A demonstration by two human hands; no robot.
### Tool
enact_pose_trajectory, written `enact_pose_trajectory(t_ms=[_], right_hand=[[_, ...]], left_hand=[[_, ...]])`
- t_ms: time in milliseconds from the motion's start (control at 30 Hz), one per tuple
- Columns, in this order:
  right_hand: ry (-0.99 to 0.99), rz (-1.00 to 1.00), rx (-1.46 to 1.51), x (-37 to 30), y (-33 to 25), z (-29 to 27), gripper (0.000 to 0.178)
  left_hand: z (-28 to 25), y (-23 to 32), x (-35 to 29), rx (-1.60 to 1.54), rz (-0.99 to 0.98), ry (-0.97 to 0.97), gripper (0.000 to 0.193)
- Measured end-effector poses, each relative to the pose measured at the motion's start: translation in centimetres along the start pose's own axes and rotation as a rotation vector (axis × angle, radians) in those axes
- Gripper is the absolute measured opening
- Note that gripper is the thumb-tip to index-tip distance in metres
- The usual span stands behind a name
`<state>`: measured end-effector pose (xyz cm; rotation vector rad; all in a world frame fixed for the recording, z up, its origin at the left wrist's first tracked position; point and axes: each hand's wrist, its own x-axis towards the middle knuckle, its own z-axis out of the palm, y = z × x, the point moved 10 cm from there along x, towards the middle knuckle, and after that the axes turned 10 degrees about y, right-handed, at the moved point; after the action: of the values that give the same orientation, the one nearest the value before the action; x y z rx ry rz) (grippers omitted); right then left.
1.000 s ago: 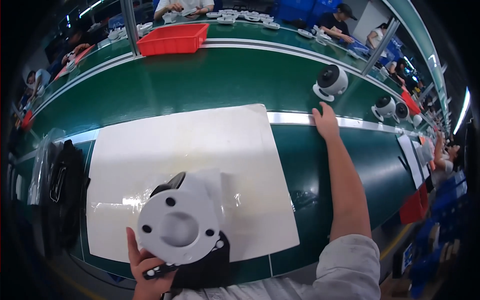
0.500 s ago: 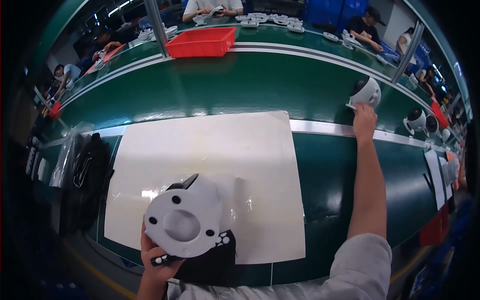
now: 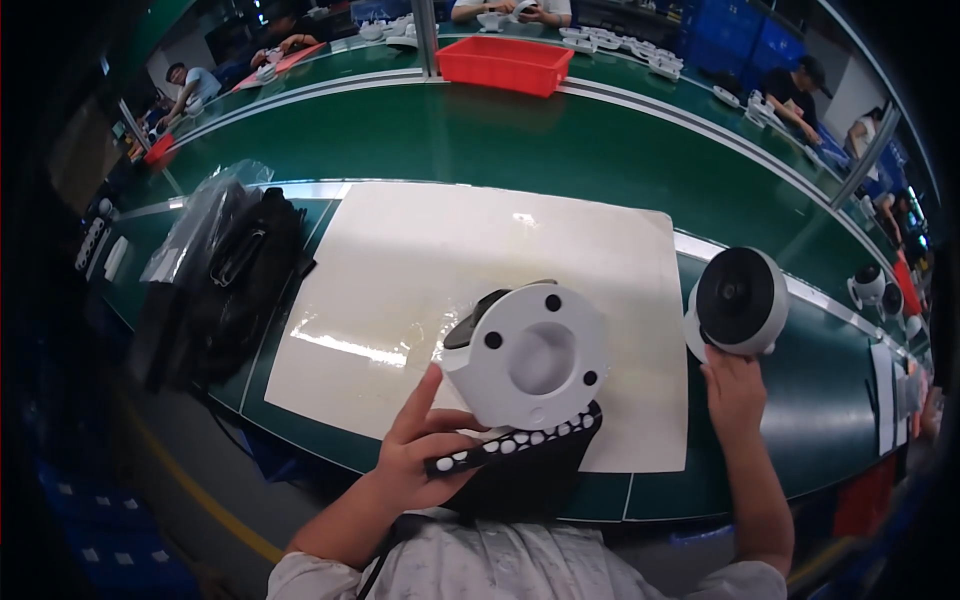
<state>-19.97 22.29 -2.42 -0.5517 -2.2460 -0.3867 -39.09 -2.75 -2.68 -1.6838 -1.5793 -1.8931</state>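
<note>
Over the cream rectangular sheet (image 3: 400, 240) on the green counter (image 3: 810, 425), a white plastic device with a round, three-padded base (image 3: 540, 365) rests in the left hand (image 3: 412, 455). Its index finger points up beside the device's left edge; the other fingers curl at a black strip with white spots (image 3: 520, 442) beneath. Just right of the sheet, the right hand's (image 3: 737, 395) fingers grip the foot of a white ball-shaped device with a black face (image 3: 745, 298), which sits above them.
</note>
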Motion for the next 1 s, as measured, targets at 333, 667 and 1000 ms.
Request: enact_pose_trajectory(t_ms=[333,667,1000], right_hand=[[0.007,-0.100,0.727,7.3,-13.8,-6.5,0.019],[-0.031,-0.269,0.681,12.3,-20.4,-4.7,0.018],[-0.275,0.003,1.097,12.9,-18.5,-1.9,0.004]], left_hand=[[0.6,0.0,0.0,-0.183,-0.049,-0.089,0.026],[0.8,-0.3,0.1,-0.147,-0.157,-0.116,0.023],[1.0,-0.6,0.1,-0.141,-0.175,-0.130,0.021]])
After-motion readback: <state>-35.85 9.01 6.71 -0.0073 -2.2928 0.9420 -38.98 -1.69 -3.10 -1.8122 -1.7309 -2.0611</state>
